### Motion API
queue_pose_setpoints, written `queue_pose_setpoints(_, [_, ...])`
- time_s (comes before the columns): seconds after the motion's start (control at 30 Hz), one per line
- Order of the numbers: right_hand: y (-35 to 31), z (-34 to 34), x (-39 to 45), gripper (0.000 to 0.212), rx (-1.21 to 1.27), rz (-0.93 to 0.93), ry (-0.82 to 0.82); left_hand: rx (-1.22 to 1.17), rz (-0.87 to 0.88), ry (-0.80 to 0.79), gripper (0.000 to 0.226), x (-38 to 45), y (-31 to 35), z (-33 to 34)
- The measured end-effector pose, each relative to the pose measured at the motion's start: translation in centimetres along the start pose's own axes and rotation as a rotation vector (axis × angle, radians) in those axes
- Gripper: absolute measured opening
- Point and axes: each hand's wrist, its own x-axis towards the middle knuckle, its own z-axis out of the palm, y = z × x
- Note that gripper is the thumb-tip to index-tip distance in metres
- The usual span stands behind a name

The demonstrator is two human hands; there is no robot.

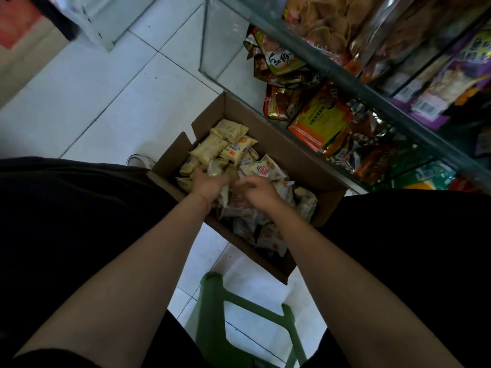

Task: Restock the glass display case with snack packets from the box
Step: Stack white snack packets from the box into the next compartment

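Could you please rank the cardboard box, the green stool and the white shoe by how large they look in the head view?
1. Box, largest.
2. Stool; it is nearer the camera and cut off by the frame, so its rank against the box is unsure.
3. Shoe, smallest, only partly visible.

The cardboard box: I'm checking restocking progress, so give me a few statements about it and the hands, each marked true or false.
1. The cardboard box sits on the floor with its flaps open. True.
2. The box is empty. False: pale snack packets fill it.
3. Both hands are inside the box. True: the left hand grips packets and the right hand reaches in beside it.
4. The glass display case holds nothing. False: colourful packets lie on its shelves.
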Motion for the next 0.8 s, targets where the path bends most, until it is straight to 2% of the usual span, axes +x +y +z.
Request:
queue_pose_setpoints(0.07, [2.4, 0.0, 1.2, 0.032, -0.230, 0.057, 0.078, -0.040, -0.012, 0.022, 0.079, 0.9, -0.1, -0.8])
queue_pose_setpoints(0.13, [4.4, 0.1, 1.8, 0.044, -0.396, 0.122, 0.024, 0.055, 0.031, -0.005, 0.072, 1.2, -0.1, -1.0])
queue_pose_setpoints(0.23, [6.4, 1.5, 2.6, 0.060, -0.554, 0.155, -0.021, 0.167, 0.119, -0.047, 0.045, 1.5, -0.3, -0.9])
queue_pose_setpoints(0.3, [6.6, 2.2, 2.6, 0.063, -0.637, 0.166, -0.031, 0.138, 0.134, -0.052, 0.043, 1.4, -0.2, -0.8])
queue_pose_setpoints(0.37, [6.3, 2.5, 2.8, 0.055, -0.662, 0.171, -0.067, 0.105, 0.128, -0.044, 0.047, 1.6, -0.1, -0.8])
queue_pose_setpoints(0.47, [5.3, 2.0, 2.5, 0.035, -0.503, 0.124, -0.100, 0.057, 0.109, -0.048, 0.048, 1.8, -0.1, -0.6])
queue_pose_setpoints(0.57, [4.5, 1.6, 2.2, 0.033, -0.318, 0.154, -0.136, 0.002, 0.093, -0.041, 0.048, 1.4, 0.3, -0.5])
queue_pose_setpoints(0.67, [2.8, 0.5, 1.4, 0.025, -0.168, 0.166, -0.041, -0.052, 0.107, -0.015, 0.046, 0.0, 1.3, 0.1])
queue_pose_setpoints(0.8, [-1.1, -3.7, -0.8, 0.045, 0.222, 0.219, 0.097, -0.065, 0.172, 0.064, 0.045, -3.0, 3.8, 0.4])
